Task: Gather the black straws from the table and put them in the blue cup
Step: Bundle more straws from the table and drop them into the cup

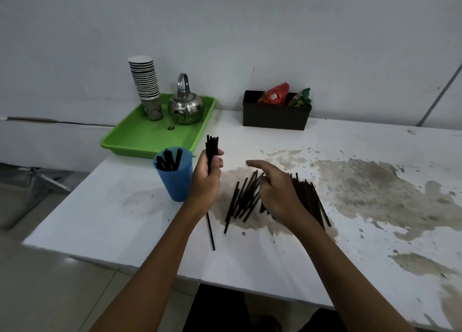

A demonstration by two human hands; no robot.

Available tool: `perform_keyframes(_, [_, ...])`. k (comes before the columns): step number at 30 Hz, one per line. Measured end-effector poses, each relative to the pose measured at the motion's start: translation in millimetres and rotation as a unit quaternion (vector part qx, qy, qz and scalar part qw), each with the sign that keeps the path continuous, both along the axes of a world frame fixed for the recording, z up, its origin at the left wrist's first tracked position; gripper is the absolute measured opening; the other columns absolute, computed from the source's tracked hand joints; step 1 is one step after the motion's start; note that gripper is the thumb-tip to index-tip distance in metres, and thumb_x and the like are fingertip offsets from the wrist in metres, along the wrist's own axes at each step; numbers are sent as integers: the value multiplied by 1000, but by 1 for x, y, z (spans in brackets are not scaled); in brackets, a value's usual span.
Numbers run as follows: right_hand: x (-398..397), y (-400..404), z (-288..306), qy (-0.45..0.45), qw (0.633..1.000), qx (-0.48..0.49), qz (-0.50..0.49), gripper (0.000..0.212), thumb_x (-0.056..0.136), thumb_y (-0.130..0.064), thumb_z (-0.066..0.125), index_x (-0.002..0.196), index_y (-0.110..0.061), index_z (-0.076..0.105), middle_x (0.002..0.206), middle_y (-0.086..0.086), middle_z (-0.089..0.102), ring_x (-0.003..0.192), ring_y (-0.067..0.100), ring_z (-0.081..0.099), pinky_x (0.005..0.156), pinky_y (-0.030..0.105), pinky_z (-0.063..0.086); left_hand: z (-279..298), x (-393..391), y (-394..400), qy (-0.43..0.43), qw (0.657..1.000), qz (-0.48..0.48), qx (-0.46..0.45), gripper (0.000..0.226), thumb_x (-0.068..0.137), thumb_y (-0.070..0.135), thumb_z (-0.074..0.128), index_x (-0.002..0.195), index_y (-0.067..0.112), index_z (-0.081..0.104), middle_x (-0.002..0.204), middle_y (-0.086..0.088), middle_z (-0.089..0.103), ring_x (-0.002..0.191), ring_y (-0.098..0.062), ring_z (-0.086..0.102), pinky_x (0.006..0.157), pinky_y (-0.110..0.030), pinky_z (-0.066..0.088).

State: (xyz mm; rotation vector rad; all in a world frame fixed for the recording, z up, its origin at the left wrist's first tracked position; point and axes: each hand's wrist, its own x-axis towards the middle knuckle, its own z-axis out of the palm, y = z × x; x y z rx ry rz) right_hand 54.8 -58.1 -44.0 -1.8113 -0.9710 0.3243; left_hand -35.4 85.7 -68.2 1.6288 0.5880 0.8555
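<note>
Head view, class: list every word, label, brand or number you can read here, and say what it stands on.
No text here can be read.
Red snack packet in the black rectangular plastic box: a white label, too small and blurred to read.
Green snack packet beside it: print too blurred to read.
Stack of patterned paper cups on the green plastic tray: markings, no legible words.
Blue plastic cup: no text visible.

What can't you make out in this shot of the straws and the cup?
- Head view: whether the right hand pinches a straw; its own back hides the fingers.
- Part of the pile of straws, under that hand.
- How many straws stand in the blue cup; its wall hides them.
</note>
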Motion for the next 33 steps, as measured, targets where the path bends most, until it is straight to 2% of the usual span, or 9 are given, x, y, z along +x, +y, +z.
perform_keyframes(3, [-7,10,-1,-8,1000,-6,12,48,91,6,37,127,-18,58,81,-19,50,47,-4,48,53,7,34,-9,-2,1,9,999,-2,-31,21,107,22,36,104,31,54,75,8,45,57,-6,38,54,-24,35])
perform_keyframes(5, [-12,15,-3,-19,1000,-11,21,47,91,4,40,127,-20,58,86,-22,51,57,-7,47,64,8,35,-13,-4,2,18,999,-8,-43,21,107,22,35,104,30,54,73,10,45,56,-4,39,55,-22,36])
perform_keyframes(7, [-16,19,-2,-32,999,-15,30,50,90,5,39,129,-21,57,91,-26,50,72,-10,48,73,11,37,-15,-6,2,21,999,-16,-38,21,107,21,34,103,29,53,71,11,45,55,-3,40,55,-21,37])
perform_keyframes(9, [-18,25,1,-49,998,-18,38,57,88,8,36,135,-20,51,116,-17,55,103,-3,55,91,18,43,-17,-7,2,24,999,-25,-27,21,107,23,34,103,28,53,70,10,45,57,-4,40,55,-21,37])
perform_keyframes(10, [-18,28,3,-65,997,-21,41,62,86,11,34,138,-19,47,132,-10,52,121,4,49,104,21,38,-19,-8,1,28,999,-32,-22,20,107,25,34,103,29,53,69,10,46,57,-5,40,55,-23,37])
perform_keyframes(12, [-16,35,5,-103,993,-24,50,72,81,15,33,144,-19,39,147,-3,42,137,7,34,114,21,26,-23,-9,0,37,999,-40,-3,20,107,29,35,101,34,53,68,13,48,59,-7,42,57,-27,37])
perform_keyframes(17, [-11,52,13,-159,984,-27,77,83,75,18,33,149,-22,29,153,0,34,142,11,27,115,22,22,-28,-12,-2,56,997,-30,38,19,107,33,34,100,33,52,64,15,48,61,-7,45,63,-31,40])
perform_keyframes(22, [-14,54,16,-217,968,-64,107,78,78,18,36,146,-20,37,153,1,35,145,15,21,118,31,22,-28,-12,-2,78,996,-27,30,19,106,37,34,109,33,53,75,10,54,69,-7,52,68,-32,46])
perform_keyframes(33, [-11,47,14,-274,952,-82,110,80,77,19,39,148,-18,32,155,0,32,146,15,19,118,33,22,-27,-11,-5,104,992,-23,69,34,104,44,34,123,23,52,80,16,55,73,0,54,68,-20,41])
